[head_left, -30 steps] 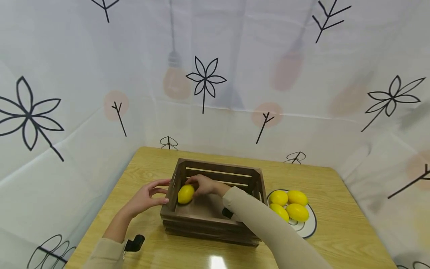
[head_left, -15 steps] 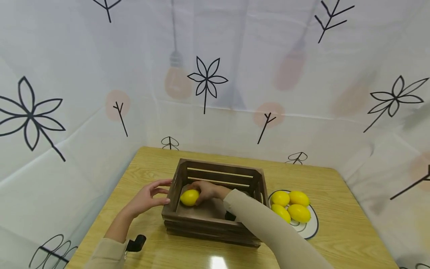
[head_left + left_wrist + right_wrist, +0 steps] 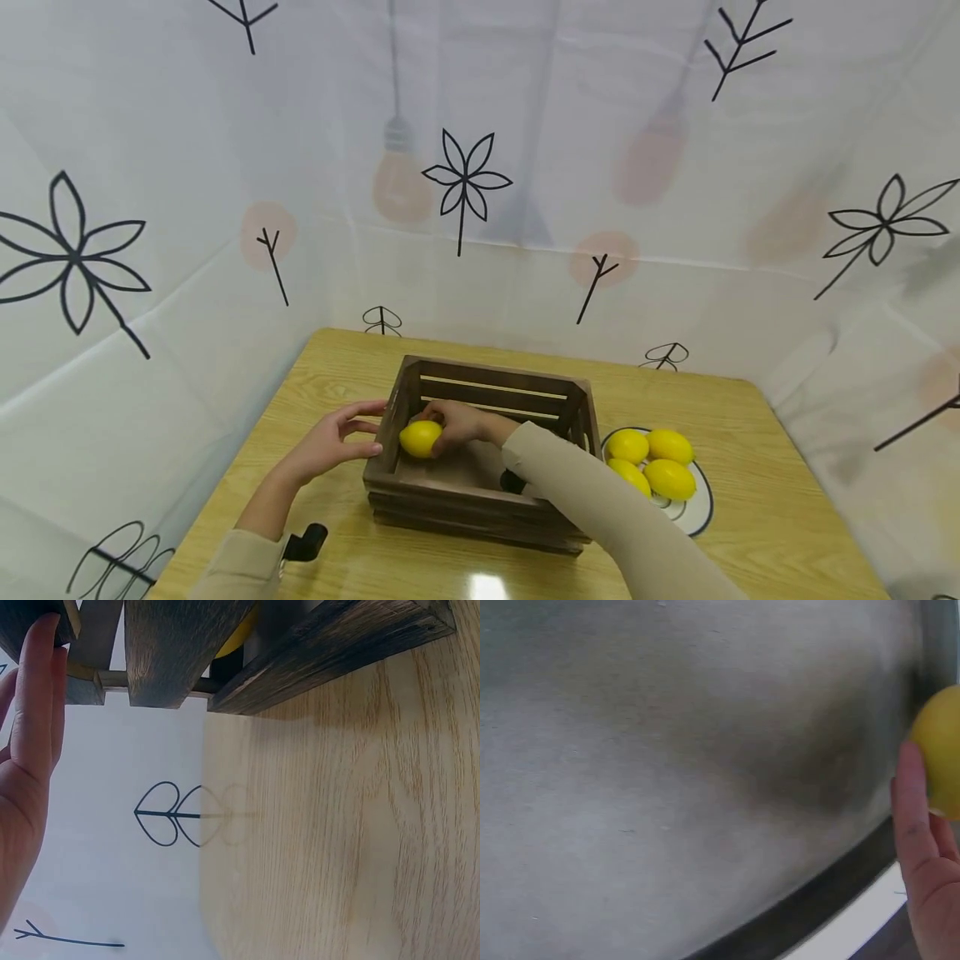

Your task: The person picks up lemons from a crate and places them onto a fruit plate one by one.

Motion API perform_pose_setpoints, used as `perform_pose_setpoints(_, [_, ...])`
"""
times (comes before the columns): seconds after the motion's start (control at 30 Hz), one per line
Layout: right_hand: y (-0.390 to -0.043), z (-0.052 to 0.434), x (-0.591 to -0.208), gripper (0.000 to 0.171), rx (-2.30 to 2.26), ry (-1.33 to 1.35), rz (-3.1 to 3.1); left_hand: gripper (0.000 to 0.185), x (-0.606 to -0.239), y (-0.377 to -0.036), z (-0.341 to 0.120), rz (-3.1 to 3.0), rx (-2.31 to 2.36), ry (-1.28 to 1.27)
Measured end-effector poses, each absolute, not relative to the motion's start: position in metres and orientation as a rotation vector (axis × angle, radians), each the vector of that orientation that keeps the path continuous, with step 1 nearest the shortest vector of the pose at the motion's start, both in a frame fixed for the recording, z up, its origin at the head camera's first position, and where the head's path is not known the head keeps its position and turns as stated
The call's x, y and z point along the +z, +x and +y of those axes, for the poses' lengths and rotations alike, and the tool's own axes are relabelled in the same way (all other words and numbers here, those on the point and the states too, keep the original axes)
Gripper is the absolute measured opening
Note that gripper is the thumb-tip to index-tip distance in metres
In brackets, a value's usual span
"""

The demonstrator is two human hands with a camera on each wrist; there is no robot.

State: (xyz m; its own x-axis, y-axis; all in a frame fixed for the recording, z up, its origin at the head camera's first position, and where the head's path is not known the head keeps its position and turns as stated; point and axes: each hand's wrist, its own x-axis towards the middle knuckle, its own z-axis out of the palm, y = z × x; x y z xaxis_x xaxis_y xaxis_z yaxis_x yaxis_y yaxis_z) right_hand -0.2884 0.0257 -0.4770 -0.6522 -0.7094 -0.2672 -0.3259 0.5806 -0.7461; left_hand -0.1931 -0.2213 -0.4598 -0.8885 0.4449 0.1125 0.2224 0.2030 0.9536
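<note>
A brown wooden crate (image 3: 480,493) with slatted walls stands on the table. Inside it, near its left end, lies a yellow lemon (image 3: 420,439). My right hand (image 3: 461,422) reaches into the crate and holds this lemon from its right side. In the right wrist view the fingers (image 3: 911,799) lie along the lemon (image 3: 939,750), which the frame's edge cuts off. My left hand (image 3: 330,446) rests on the crate's left end wall, fingers fairly straight. The left wrist view has this hand (image 3: 30,742) against the dark slats (image 3: 176,645).
To the right of the crate sits a white plate (image 3: 701,508) with a dark blue rim, bearing several lemons (image 3: 670,480). The right forearm passes over the crate's front right corner. A patterned white cloth (image 3: 510,283) hangs behind the wooden table (image 3: 780,492).
The lemon in the crate has turned from nearly upright to lying sideways, and my right hand has come slightly toward me with it. The left hand stays at the crate's end.
</note>
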Motion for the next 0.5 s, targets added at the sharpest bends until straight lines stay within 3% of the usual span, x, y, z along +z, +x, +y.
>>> perform_pose_setpoints(0.5, [-0.284, 0.03, -0.448, 0.052, -0.957, -0.845, 2.26, 0.062, -0.458, -0.192, -0.219, 2.266, 1.767, 0.616])
